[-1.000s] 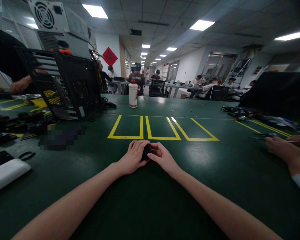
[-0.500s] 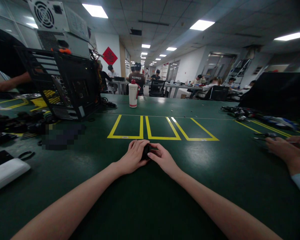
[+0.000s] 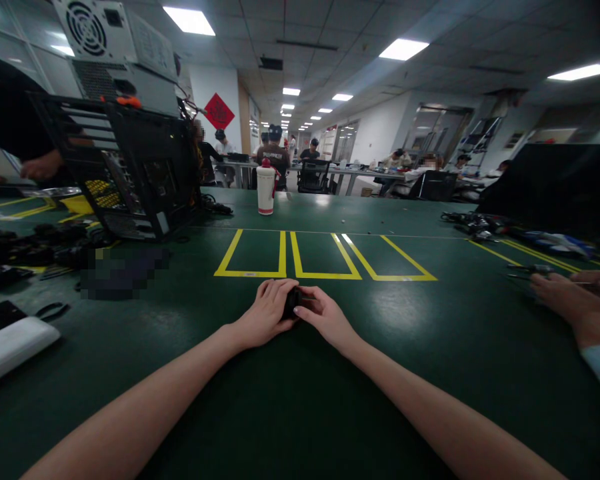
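Green tabletop with yellow tape outlines; upright white bottle; black computer case; cables

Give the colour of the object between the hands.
The object looks black where it shows, best seen in the head view.

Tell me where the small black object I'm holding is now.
In the head view, the small black object is below centre, held between the left hand and right hand, on the near side of the yellow tape outlines.

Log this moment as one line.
left hand: holding black object | right hand: holding same object | yellow tape outlines: beyond hands | white bottle: beyond outlines
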`<state>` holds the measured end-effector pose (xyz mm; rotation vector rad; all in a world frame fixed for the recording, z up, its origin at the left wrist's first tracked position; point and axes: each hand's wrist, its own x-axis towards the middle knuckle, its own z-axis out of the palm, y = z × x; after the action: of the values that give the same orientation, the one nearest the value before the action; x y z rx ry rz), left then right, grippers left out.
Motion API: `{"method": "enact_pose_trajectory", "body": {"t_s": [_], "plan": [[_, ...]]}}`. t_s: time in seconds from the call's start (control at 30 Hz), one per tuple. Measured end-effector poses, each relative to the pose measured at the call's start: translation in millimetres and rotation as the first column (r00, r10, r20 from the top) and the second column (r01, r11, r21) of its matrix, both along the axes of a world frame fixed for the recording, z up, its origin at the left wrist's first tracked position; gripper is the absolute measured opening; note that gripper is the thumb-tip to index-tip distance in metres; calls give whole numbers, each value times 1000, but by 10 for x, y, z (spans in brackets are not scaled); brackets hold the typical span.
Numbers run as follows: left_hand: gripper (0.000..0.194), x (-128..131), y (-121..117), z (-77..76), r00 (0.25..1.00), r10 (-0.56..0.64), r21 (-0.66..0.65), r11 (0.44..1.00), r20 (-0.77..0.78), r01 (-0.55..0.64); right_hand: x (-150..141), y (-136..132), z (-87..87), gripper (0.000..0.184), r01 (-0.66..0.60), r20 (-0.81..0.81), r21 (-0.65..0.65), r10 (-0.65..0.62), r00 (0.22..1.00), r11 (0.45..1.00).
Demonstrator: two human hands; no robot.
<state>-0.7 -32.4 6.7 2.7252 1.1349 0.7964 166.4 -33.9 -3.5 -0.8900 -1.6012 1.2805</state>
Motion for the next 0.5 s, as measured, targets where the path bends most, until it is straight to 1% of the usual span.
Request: {"method": "enact_pose_trajectory", "body": {"t_s": [0.13, 0.23, 0.4, 0.5], "plan": [[59, -5, 6, -14, 1000, 6, 0, 1000, -6, -6, -10, -23, 10, 30, -10, -46, 37, 12, 999, 999], [58, -9, 4, -10, 1000, 2, -11, 1000, -7, -2, -11, -38, 27, 24, 9, -39, 51, -7, 999, 999], [58, -6, -11, 15, 1000, 1, -26, 1000, -10, -1, 6, -20, 30, 36, 37, 8, 32, -37, 999, 999], [58, -8, -13, 17, 1000, 0, -21, 1000, -11, -1, 6, -15, 23, 35, 4, 16, 3, -4, 1000, 1000]]}}
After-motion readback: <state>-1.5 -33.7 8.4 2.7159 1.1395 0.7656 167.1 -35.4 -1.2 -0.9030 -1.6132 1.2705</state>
